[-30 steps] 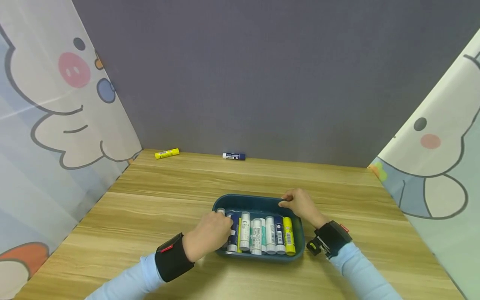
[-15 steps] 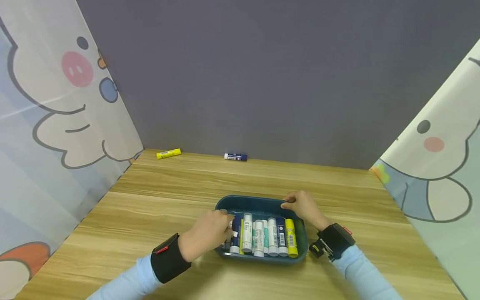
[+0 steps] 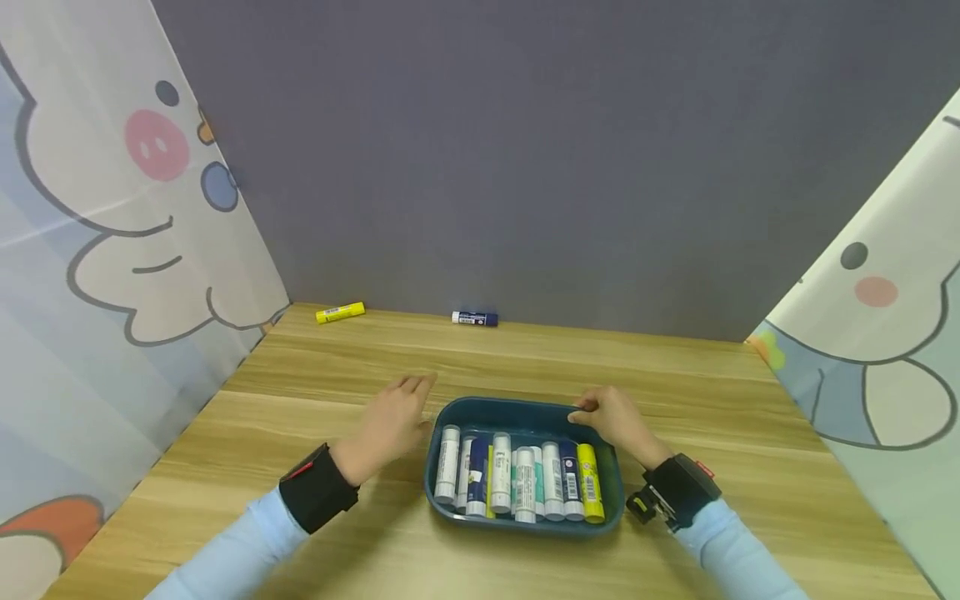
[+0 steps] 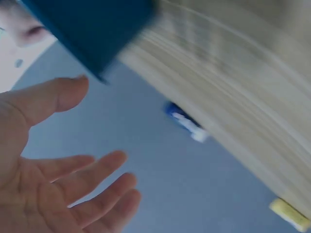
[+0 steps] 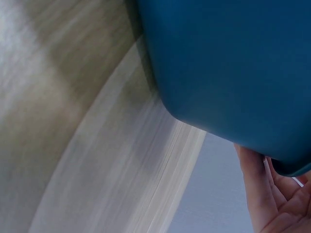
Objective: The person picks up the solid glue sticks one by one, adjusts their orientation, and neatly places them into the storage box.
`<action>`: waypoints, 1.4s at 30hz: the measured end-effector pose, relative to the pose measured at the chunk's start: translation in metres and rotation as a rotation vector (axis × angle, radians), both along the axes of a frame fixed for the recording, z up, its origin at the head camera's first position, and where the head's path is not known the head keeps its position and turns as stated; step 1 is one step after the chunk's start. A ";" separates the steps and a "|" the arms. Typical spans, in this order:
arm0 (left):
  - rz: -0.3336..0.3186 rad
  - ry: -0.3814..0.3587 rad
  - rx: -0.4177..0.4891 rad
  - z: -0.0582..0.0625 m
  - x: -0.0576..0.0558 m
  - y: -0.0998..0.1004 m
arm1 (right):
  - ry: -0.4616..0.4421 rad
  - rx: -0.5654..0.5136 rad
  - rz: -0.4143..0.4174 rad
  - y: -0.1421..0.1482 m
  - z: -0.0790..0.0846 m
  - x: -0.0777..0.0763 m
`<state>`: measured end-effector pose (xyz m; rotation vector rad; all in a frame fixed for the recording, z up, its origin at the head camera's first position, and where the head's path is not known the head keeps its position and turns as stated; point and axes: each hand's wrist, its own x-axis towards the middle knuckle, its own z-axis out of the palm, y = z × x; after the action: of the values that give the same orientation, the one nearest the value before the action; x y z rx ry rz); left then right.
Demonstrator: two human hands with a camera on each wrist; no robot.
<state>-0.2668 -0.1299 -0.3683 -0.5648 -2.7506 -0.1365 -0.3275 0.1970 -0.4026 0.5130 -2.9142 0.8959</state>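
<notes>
A dark teal plastic bin (image 3: pixel 525 527) sits on the table with several glue sticks lying side by side in it. Among them are a white glue stick (image 3: pixel 447 467) at the left end, a navy one (image 3: pixel 477 483) and a yellow one (image 3: pixel 591 485) at the right end. My left hand (image 3: pixel 384 427) is just left of the bin, holding nothing; its fingers (image 4: pixel 104 172) are spread in the left wrist view. At the bin's back right corner, my right hand (image 3: pixel 615 421) pinches the rim between thumb and fingers. Part of that hand (image 5: pixel 277 194) is hidden behind the bin wall in the right wrist view.
Along the table's back edge lie a yellow glue stick (image 3: pixel 341 312) and a navy-and-white one (image 3: pixel 475 318). A grey panel (image 3: pixel 510 167) rises behind them. Printed cartoon curtains flank the wooden table (image 3: pixel 300 400) on the left (image 3: pixel 150 275) and right.
My left hand has lifted out of the bin's left end and moved left, its fingers opening. The white glue stick there is uncovered. My right hand keeps its hold on the rim.
</notes>
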 end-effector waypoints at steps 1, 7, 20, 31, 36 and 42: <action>0.023 0.002 -0.005 -0.001 -0.006 -0.006 | 0.002 -0.001 0.001 0.000 0.000 0.000; 0.135 -0.002 -0.024 -0.007 -0.049 -0.048 | -0.004 -0.016 -0.005 -0.001 0.001 -0.003; 0.310 -0.145 0.001 -0.020 -0.108 -0.130 | 0.024 -0.017 0.006 -0.004 -0.003 0.003; 0.369 -0.192 -0.053 -0.026 -0.117 -0.172 | -0.051 -0.016 -0.020 0.003 -0.007 0.030; 0.399 -0.164 -0.050 -0.027 -0.130 -0.180 | -0.068 -0.011 -0.020 0.014 -0.003 0.041; 0.384 -0.161 -0.030 -0.018 -0.147 -0.168 | -0.048 -0.008 -0.026 0.022 0.002 0.044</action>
<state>-0.4139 -0.2982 -0.3861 -0.0257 -2.9606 -0.0507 -0.2839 0.2193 -0.4008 0.4591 -2.9513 0.9297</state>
